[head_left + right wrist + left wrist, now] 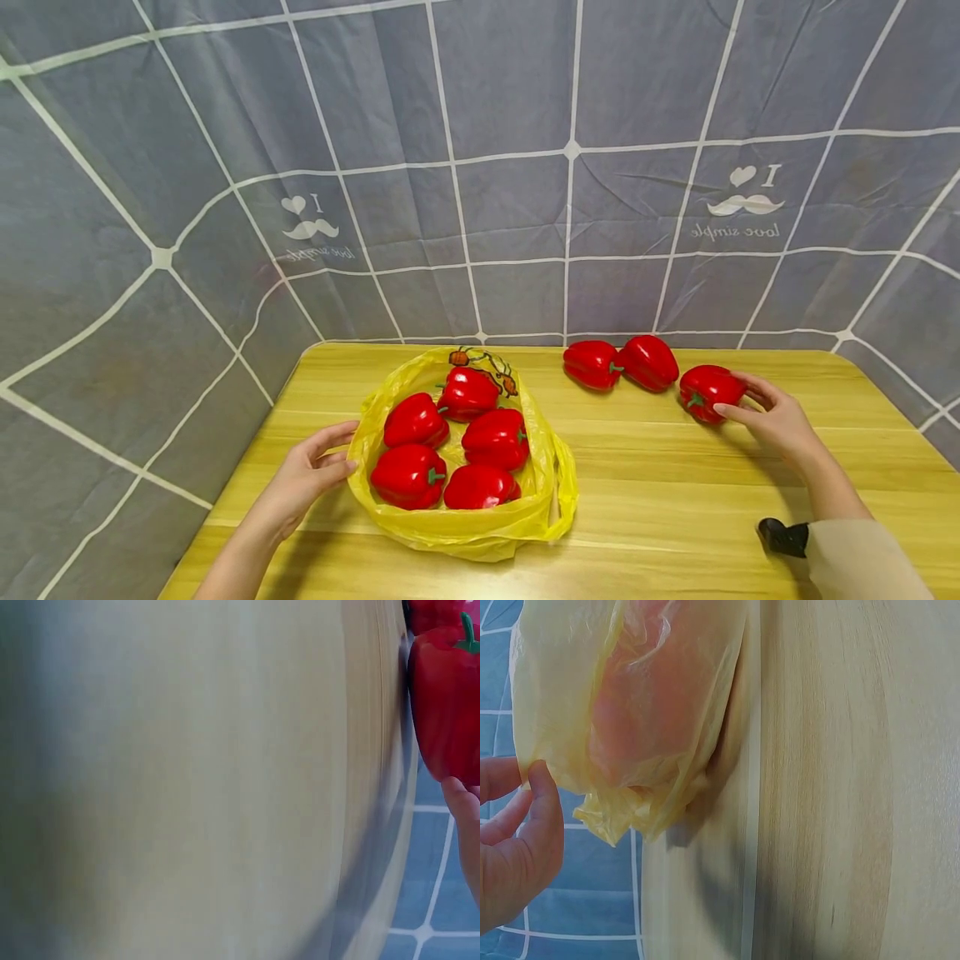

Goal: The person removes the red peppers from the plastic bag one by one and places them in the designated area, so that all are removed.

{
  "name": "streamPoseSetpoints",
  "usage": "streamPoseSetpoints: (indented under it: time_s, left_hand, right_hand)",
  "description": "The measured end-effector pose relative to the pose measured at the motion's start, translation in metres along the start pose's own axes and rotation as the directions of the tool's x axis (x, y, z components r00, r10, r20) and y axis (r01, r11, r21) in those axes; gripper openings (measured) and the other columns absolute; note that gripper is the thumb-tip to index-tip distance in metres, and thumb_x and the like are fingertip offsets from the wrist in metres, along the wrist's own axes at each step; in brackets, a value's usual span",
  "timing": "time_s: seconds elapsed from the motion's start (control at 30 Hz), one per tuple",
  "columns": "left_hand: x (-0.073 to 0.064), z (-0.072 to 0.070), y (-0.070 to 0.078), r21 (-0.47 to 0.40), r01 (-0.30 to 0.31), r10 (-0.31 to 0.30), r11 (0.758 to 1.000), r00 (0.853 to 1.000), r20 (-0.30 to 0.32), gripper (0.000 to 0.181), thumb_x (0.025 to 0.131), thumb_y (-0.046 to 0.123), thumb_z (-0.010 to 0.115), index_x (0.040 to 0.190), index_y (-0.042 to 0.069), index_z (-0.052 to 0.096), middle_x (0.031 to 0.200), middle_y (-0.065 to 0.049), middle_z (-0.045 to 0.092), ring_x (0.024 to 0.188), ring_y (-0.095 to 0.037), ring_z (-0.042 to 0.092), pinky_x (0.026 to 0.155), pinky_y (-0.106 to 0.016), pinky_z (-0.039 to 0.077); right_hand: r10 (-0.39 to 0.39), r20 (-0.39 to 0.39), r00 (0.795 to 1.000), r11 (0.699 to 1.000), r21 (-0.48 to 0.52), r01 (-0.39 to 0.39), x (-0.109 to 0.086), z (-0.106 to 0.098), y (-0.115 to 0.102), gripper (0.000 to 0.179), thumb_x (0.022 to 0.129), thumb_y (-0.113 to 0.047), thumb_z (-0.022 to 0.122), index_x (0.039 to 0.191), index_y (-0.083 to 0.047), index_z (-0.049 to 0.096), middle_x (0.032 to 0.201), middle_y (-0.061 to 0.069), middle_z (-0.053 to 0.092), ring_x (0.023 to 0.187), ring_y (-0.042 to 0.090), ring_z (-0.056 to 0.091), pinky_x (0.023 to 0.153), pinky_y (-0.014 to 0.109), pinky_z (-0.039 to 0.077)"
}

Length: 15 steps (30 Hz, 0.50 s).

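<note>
A yellow plastic bag point(360, 492) stands wide-mouthed on the table, with several red bell peppers point(411, 477) inside. My left hand point(311, 467) pinches the bag's left rim between thumb and fingers; in the left wrist view the thumb point(544, 795) presses on the thin plastic. Over on the right, my right hand point(776, 421) grips a red bell pepper point(708, 392) by its right end, thumb in front and fingers behind. That pepper's green stem points toward the front left. The right wrist view shows the same pepper point(446, 705) at its right edge, against the thumb.
Two more red bell peppers point(648, 363) lie touching at the back of the wooden table point(637, 500), left of my right hand. A grey tiled-pattern cloth point(517, 208) hangs behind and at both sides. A black strap piece point(783, 537) shows by the right sleeve.
</note>
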<state>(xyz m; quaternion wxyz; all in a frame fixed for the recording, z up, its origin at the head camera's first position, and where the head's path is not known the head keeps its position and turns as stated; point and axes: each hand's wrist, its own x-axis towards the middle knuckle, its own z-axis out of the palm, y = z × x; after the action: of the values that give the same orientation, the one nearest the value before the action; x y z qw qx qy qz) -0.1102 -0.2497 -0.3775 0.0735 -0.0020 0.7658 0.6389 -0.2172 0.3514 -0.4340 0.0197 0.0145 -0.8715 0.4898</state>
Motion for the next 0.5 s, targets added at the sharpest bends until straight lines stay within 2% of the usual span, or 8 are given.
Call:
streamPoseSetpoints:
  time_s: [0.1,0.2,0.33,0.47,0.5]
  left_hand:
    - [0.0,-0.001,0.0,0.002,0.006,-0.006,1.0,1.0,-0.004,0.057,0.088,-0.001,0.058,0.138,-0.01,0.032,0.133,-0.029,0.039,0.098,-0.009,0.057,0.077,-0.026,0.051]
    - [0.0,-0.001,0.0,0.005,0.013,-0.013,1.0,1.0,-0.01,0.057,0.088,-0.001,0.058,0.138,-0.01,0.033,0.133,-0.028,0.04,0.097,-0.009,0.057,0.077,-0.026,0.051]
    - [0.0,-0.001,0.0,0.007,0.017,-0.017,1.0,1.0,-0.013,0.057,0.088,-0.001,0.059,0.138,-0.01,0.033,0.133,-0.028,0.04,0.097,-0.009,0.057,0.076,-0.026,0.051]
    - [0.0,-0.001,0.0,0.002,0.019,-0.019,1.0,1.0,-0.013,0.057,0.088,-0.001,0.059,0.138,-0.009,0.033,0.133,-0.028,0.039,0.097,-0.009,0.057,0.077,-0.026,0.051]
    - [0.0,-0.001,0.001,0.0,0.02,-0.02,1.0,1.0,-0.014,0.057,0.088,-0.001,0.059,0.138,-0.009,0.033,0.133,-0.028,0.039,0.097,-0.009,0.057,0.077,-0.026,0.051]
  right_hand:
    - [0.006,-0.006,1.0,1.0,0.012,-0.006,0.003,0.0,0.002,0.067,0.088,-0.028,0.066,0.143,-0.005,0.034,0.121,-0.017,0.046,0.123,0.02,0.043,0.075,0.005,0.041]
    - [0.015,-0.018,1.0,1.0,0.025,-0.014,0.005,0.001,0.004,0.068,0.088,-0.028,0.065,0.144,-0.006,0.033,0.127,-0.008,0.047,0.118,0.009,0.044,0.075,0.005,0.041]
    - [0.033,-0.033,0.999,0.999,0.034,-0.032,0.01,0.002,0.005,0.069,0.089,-0.029,0.064,0.144,-0.005,0.031,0.136,0.012,0.042,0.118,0.009,0.045,0.075,0.005,0.041]
    - [0.046,-0.056,0.997,0.998,0.035,-0.044,0.016,0.003,0.006,0.07,0.089,-0.028,0.063,0.144,-0.002,0.029,0.139,0.02,0.038,0.115,0.005,0.046,0.076,0.004,0.04]
    - [0.05,-0.059,0.997,0.998,0.032,-0.048,0.017,0.004,0.006,0.071,0.089,-0.029,0.063,0.144,-0.001,0.028,0.14,0.023,0.036,0.118,0.009,0.045,0.075,0.004,0.04]
